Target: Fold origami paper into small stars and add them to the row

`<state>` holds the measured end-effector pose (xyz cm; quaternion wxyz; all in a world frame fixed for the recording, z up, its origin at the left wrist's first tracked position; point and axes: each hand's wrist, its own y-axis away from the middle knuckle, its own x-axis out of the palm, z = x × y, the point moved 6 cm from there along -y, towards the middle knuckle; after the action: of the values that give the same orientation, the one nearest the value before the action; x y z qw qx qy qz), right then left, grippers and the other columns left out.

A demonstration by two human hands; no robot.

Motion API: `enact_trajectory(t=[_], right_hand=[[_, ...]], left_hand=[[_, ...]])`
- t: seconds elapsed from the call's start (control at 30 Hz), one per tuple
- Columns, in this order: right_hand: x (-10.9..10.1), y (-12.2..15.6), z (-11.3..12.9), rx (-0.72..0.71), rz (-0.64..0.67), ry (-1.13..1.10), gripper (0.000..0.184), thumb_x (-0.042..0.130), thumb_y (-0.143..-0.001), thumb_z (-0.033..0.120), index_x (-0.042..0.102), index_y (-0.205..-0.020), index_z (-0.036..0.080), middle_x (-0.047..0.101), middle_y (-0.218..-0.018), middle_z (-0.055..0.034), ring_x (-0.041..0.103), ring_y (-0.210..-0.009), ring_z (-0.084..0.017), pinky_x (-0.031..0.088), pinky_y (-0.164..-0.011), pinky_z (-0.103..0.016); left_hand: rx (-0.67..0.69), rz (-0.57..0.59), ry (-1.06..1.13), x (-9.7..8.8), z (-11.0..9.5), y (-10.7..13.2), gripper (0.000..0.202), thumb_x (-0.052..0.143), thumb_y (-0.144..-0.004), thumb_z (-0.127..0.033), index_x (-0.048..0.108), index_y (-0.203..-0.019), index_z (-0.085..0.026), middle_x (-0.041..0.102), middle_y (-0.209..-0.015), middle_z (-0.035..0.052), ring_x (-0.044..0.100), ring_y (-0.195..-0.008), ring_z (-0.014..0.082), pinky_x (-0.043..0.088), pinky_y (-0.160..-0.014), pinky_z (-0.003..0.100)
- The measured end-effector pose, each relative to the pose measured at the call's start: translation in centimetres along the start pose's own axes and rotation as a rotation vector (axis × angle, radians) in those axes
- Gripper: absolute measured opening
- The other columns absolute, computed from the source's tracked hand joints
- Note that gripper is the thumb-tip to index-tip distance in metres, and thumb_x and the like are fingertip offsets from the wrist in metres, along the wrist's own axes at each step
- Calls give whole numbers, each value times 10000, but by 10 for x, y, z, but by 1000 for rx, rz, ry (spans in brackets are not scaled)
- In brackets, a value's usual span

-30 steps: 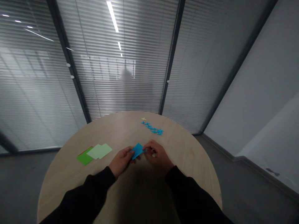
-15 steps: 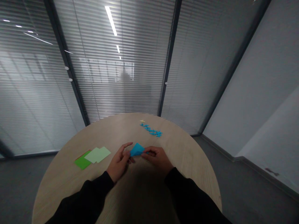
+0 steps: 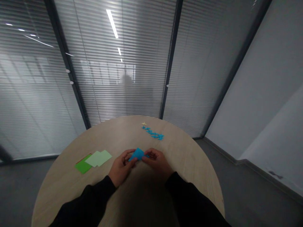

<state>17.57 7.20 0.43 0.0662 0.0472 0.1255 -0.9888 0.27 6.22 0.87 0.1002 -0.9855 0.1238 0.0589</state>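
Observation:
A partly folded piece of blue origami paper (image 3: 137, 154) is held between my two hands, above the near middle of the table. My left hand (image 3: 121, 167) grips its left corner, thumb in front and fingers behind. On the other side, my right hand (image 3: 157, 163) pinches the paper's right edge between thumb and curled fingers. Some of the folds are hidden by my fingers. Beyond my hands lies a row of several small blue folded paper pieces (image 3: 153, 133), with a pale yellow star-like one (image 3: 144, 123) at its far end.
Left of my hands, pale green paper sheets (image 3: 104, 158) overlap a brighter green stack (image 3: 83, 165) with a reddish edge. All rest on a round wooden table (image 3: 59, 186). Glass panels with blinds (image 3: 127, 104) stand behind it, and a white wall (image 3: 267, 94) is at the right.
My left hand's raised index finger has come down, and its fingers and thumb have closed on the blue paper. The paper has tilted slightly. My right hand keeps its hold.

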Motion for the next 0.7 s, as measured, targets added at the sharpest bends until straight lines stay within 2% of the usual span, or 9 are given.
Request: enact_trajectory(t=[0.1,0.17,0.27,0.37,0.7], right_hand=[[0,0,-1,-19,0,-62,418,801,-723,386,632,-1054,195,712,-834,-24,668,-738,-180,504,-661,-283],[2,0,-2,-7,22,-57,418,783,-752,405,652,-1084,187,726,-876,-47,682,-772,-191,518,-692,-299],[4,1,0,-4,60,-7,299,739,-798,429,708,-947,173,735,-878,-60,676,-777,-189,518,-723,-312],[4,2,-1,-1,56,40,267,720,-816,430,716,-833,164,716,-789,-43,648,-722,-174,495,-692,-297],[2,1,-4,28,17,127,310,717,-822,460,703,-746,160,640,-656,-8,550,-611,-142,416,-590,-263]], left_hand=[[3,15,-39,0,1,0,483,645,-844,-495,609,-1189,-161,734,-919,76,634,-694,166,511,-671,303],[3,24,-69,1,1,1,463,628,-861,-494,622,-1179,-158,740,-907,78,634,-682,166,510,-661,300],[5,44,-132,3,-2,3,443,606,-877,-496,646,-1148,-148,740,-857,76,624,-665,168,498,-652,297],[18,81,-185,6,-6,4,436,573,-893,-503,670,-1118,-142,740,-838,79,617,-658,170,479,-636,289],[-13,104,-287,7,-2,5,438,505,-917,-556,690,-888,-160,713,-718,51,575,-587,160,413,-568,264]])
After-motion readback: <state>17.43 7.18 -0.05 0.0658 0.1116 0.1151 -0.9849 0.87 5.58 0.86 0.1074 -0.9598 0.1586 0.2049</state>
